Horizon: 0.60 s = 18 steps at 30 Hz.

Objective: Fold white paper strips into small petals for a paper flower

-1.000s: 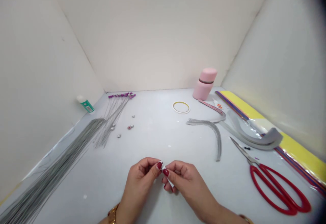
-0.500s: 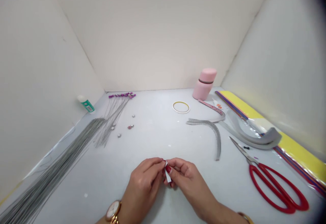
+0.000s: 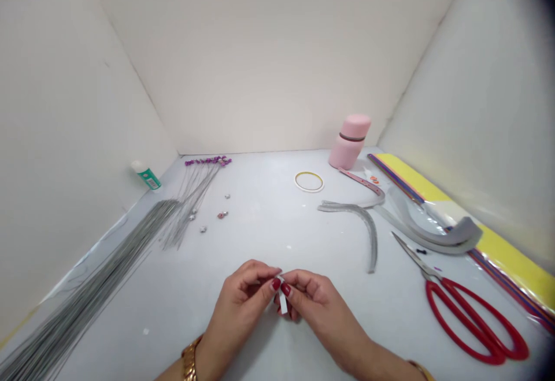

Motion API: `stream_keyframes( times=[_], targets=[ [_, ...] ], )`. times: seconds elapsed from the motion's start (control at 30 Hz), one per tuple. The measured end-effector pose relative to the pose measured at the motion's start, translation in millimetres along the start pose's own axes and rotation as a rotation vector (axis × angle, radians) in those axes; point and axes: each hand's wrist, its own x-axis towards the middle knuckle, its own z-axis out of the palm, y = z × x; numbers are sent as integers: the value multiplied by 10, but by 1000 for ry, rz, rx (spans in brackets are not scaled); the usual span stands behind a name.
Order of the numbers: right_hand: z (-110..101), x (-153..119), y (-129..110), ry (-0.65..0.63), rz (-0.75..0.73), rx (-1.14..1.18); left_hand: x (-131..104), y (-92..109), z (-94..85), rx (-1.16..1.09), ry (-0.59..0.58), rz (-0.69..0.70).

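Note:
A small white strip hangs down between the fingertips at the lower middle. My left hand pinches its upper end between thumb and fingers. From the other side, my right hand grips the same strip, its thumb beside the left thumb. Both hands' fingertips touch or nearly touch. The strip's top end is mostly hidden by the fingers. Small silvery folded pieces lie on the table beyond my left hand, near a reddish one.
Grey wires lie at left, with purple-tipped wires behind. A glue stick leans at the left wall. A tape ring, pink bottle, grey strips, red-handled scissors and yellow sheets are right.
My left hand has rolled so that its thumb now shows on the near side of the strip. The strip hangs more upright and slightly further left. My right hand has barely moved.

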Motion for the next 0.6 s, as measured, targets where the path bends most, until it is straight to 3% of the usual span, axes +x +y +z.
stream_keyframes(
  times=[0.1,0.23,0.5,0.6],
  targets=[
    [20,-5,-5,1,17,14,-12,6,-11,72,-1,64],
    [56,-14,-2,31,60,34,-48,22,-5,113,81,101],
    [59,-8,13,39,103,33,-81,-11,69,4,150,-96],
    [63,-22,-11,25,122,86,-92,-12,61,81,169,-5]
  ],
)
